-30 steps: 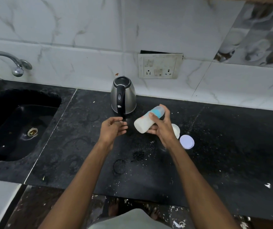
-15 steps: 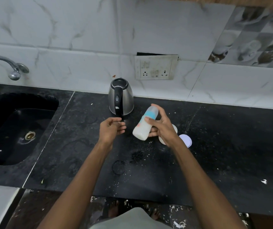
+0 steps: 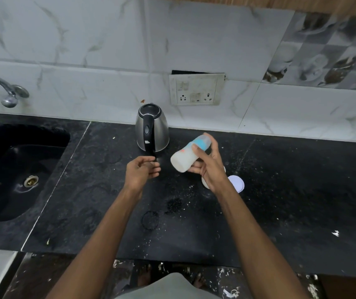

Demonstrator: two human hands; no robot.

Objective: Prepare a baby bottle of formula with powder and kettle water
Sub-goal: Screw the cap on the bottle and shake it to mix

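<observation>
Milky plastic bottle (image 3: pixel 189 153), tilted, gripped by right hand (image 3: pixel 210 169); left hand (image 3: pixel 141 171) loosely curled, empty, near steel kettle (image 3: pixel 152 127).

The bench (image 3: pixel 280 201) runs along the wall, with the sink (image 3: pixel 11 169) sunk into its left end and the tap (image 3: pixel 6 91) reaching out from the wall behind the sink. The kettle (image 3: pixel 152 128) stands at the back of the bench near the middle, below and to the left of the wall socket (image 3: pixel 195 90). The left hand (image 3: pixel 141 172) hovers in front of the kettle. To its right, the right hand (image 3: pixel 210 167) holds the bottle (image 3: pixel 189 153) tilted above the bench, base toward the left hand. Under and just right of that hand lie a container (image 3: pixel 205 183) and a lid (image 3: pixel 236 183), side by side.
</observation>
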